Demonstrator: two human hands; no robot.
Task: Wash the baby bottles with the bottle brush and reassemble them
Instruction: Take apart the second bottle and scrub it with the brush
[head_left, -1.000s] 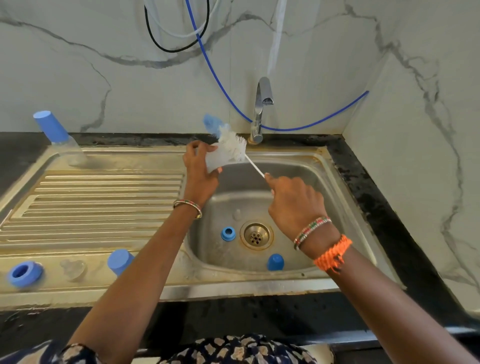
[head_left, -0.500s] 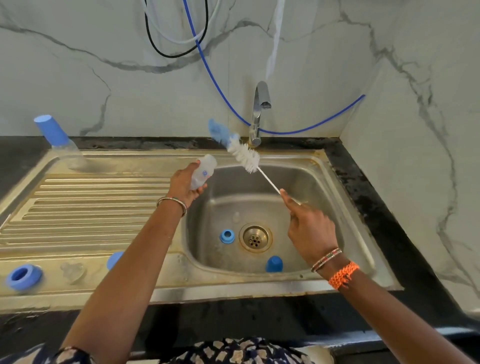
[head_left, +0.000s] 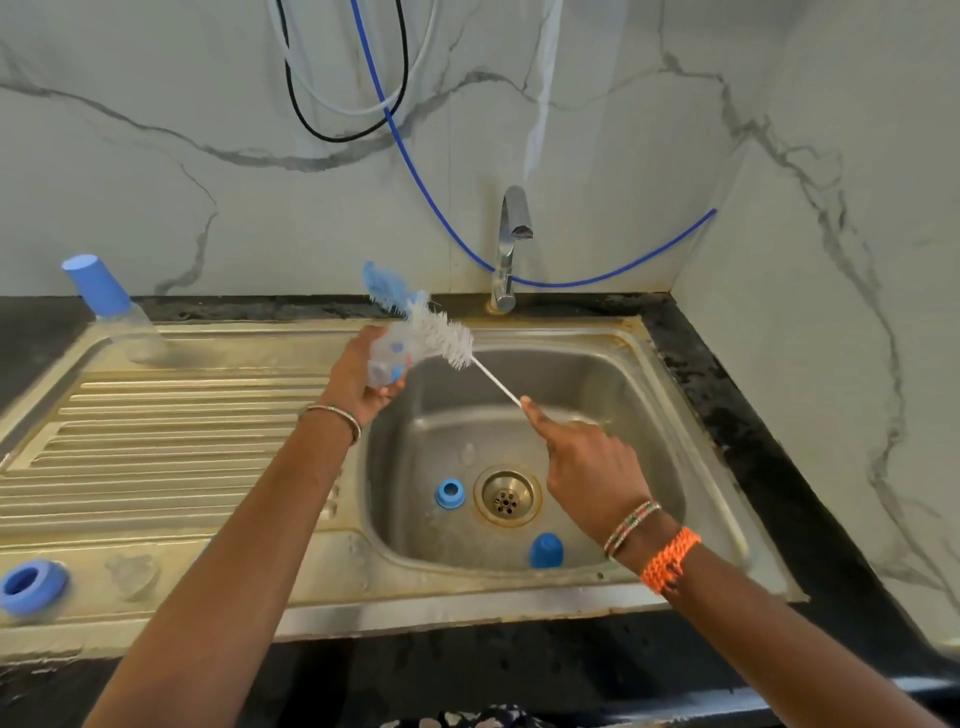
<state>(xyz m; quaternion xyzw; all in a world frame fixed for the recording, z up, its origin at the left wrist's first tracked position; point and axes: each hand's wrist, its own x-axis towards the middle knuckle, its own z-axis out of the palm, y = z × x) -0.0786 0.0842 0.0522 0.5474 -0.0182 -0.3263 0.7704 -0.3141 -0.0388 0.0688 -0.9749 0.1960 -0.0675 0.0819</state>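
Note:
My left hand (head_left: 356, 382) grips a clear baby bottle (head_left: 387, 358) over the left edge of the sink basin (head_left: 644, 415). My right hand (head_left: 587, 467) holds the thin white stem of the bottle brush (head_left: 441, 340), index finger stretched along it. The white bristles lie across the bottle's upper end, and the blue tip pokes out beyond it. In the basin lie a blue ring (head_left: 450, 492) and a blue cap (head_left: 546, 550) near the drain (head_left: 507, 496). A second bottle with a blue cap (head_left: 111, 306) stands at the back left.
On the draining board (head_left: 156, 441) near the front edge lie a blue ring (head_left: 32, 586) and a clear teat (head_left: 132, 571). The tap (head_left: 511, 244) stands behind the basin. A blue hose and cables hang on the marble wall. Black counter surrounds the sink.
A second ago the brush was inside the bottle. It then came out, the hands parting. Now the bristles lie against the bottle again, and the bottle is raised and tilted toward the brush.

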